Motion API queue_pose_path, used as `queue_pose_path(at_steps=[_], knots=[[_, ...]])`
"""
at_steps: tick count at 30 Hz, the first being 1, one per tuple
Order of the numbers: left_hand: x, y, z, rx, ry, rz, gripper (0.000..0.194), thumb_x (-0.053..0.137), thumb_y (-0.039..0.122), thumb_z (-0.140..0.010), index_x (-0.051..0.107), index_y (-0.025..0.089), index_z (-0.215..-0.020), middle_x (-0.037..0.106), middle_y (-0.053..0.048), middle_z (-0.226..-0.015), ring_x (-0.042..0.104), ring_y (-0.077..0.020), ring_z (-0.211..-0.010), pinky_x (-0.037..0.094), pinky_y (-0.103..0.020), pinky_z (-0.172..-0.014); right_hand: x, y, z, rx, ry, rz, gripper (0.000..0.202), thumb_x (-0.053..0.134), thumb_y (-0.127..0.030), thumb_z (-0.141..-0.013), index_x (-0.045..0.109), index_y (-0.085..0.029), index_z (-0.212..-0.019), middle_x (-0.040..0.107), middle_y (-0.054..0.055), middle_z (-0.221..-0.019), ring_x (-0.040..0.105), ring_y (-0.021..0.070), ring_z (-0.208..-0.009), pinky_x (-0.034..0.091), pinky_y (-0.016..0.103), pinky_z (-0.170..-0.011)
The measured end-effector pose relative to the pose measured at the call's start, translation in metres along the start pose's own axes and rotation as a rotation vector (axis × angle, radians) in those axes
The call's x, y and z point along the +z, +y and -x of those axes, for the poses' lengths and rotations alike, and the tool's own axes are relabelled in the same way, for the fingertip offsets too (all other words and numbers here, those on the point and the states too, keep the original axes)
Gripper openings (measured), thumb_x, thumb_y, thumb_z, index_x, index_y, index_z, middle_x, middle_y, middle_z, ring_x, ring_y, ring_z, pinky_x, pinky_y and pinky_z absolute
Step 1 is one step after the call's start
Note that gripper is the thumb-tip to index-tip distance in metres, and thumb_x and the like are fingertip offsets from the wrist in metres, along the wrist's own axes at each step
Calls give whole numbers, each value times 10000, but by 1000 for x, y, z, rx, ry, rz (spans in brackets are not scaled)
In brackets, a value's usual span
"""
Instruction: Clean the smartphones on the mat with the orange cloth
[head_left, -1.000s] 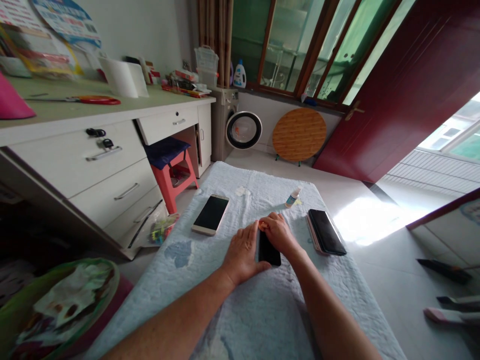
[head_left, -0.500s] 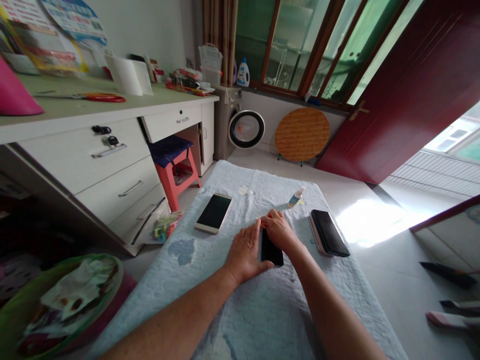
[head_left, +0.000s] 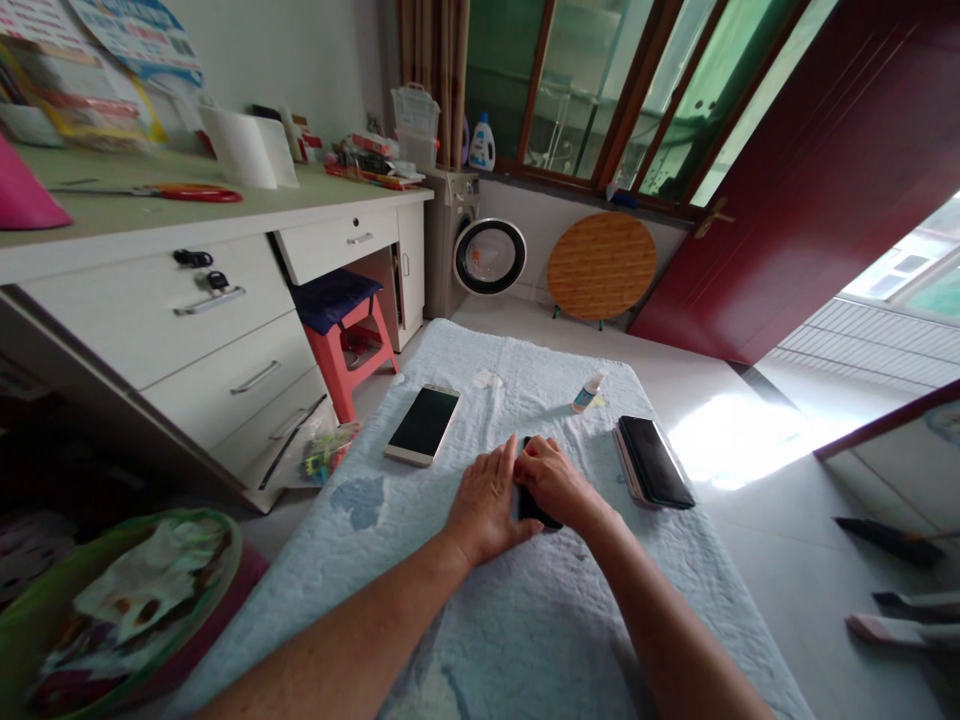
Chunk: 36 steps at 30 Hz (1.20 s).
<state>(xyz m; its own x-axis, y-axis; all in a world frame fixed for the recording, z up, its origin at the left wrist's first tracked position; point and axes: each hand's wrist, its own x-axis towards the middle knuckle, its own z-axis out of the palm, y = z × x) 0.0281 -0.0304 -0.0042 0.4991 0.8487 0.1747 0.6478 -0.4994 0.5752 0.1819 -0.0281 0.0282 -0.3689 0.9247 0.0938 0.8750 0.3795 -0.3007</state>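
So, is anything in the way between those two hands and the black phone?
Nothing visible: the left hand lies along the black phone, the right hand over its far part. Anything beneath the right hand is hidden.

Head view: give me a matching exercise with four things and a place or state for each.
1. Black phone
2. Pale phone
3. Bottle
4. Washer door

A. Swung open
B. Left of the left hand, screen up
C. Partly covered by the right hand
D. On the cloth, with a blue label

Pairs: 1-C, 2-B, 3-D, 4-A
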Motion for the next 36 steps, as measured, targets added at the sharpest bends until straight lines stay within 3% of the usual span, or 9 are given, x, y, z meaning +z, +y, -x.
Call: queue_pose_path(at_steps=[10, 15, 27, 36], knots=[[-3, 0, 0, 33, 5, 0, 1087, 752, 470, -606, 97, 237, -1443, 379, -139, -1422, 432, -338, -1233, 347, -484, -999, 0, 28, -37, 138, 71, 113, 244, 460, -204, -917, 700, -176, -882, 553, 72, -883, 480, 170, -855, 359, 275, -812], [-2, 0, 0, 30, 11, 4, 1102, 756, 482, -599, 91, 242, -1444, 372, -132, -1432, 428, -346, -1233, 345, -488, -1001, 5, 31, -42, 115, 84, 152, 241, 451, -199, -921, 678, -168, -849, 562, 82, -855, 481, 182, -840, 358, 288, -808], [0, 0, 0, 4, 26, -8, 1142, 770, 453, -567, 103, 168, -1448, 420, -150, -1388, 427, -322, -1235, 341, -445, -1032, 9, 6, -12, 56, -4, 64, 202, 474, -163, -896, 658, -176, -814, 514, 58, -862, 444, 168, -852, 368, 278, -787], [4, -2, -1, 34, 42, -43, 983, 631, 355, -659, 77, 178, -1453, 424, -155, -1382, 444, -334, -1210, 370, -457, -973, 7, -19, 21, 73, -46, -9, 150, 546, -152, -845, 613, -185, -716, 503, 45, -890, 434, 161, -846, 381, 257, -714]])
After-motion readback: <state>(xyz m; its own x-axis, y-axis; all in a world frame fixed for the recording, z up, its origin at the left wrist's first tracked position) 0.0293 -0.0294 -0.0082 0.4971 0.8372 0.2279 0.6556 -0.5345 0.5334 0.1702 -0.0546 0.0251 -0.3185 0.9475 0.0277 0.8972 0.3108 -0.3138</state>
